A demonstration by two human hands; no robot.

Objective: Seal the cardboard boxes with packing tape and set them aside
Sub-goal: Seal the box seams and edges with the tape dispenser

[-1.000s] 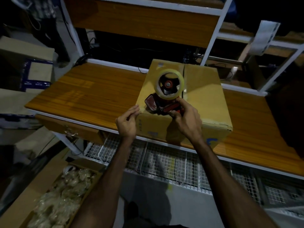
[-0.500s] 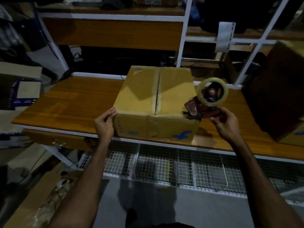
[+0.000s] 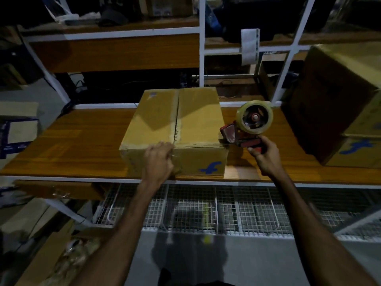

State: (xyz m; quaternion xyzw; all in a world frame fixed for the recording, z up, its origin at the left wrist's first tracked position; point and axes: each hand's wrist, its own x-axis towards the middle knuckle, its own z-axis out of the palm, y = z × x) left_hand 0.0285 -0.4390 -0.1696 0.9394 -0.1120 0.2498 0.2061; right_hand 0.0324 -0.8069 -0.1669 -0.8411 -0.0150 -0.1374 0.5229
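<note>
**Sealing a carton: tape gun lifted off to the side, one hand pressing on the front edge**

Pressing down at the near top edge of the cardboard box (image 3: 175,129), at about 6 o'clock on its lid, with the left hand (image 3: 159,162), knuckles up and fingers curled over the corner where a tape strip runs down the centre seam and onto the front face. Gripping the red handle of the tape dispenser (image 3: 247,126) in the right hand (image 3: 266,155), fingers wrapped tight, roll upright and facing the camera, cutter end touching or just beside the box's right edge at 3 o'clock; which, hard to tell in the dim light. Sitting square on the wooden counter (image 3: 82,145), close to its front lip, with a blue logo on the near face.

Looks stiff-walled and flat-topped, corrugated board with some give if squeezed mid-panel; weight not knowable, contents hidden. Best taken, by this judgement, with palms on the two opposite side walls low down, or under the bottom edges, not by the taped flaps. Fresh tape likely slick under fingers. Stacked at 2 o'clock, a second box (image 3: 338,104), near but apart.
</note>
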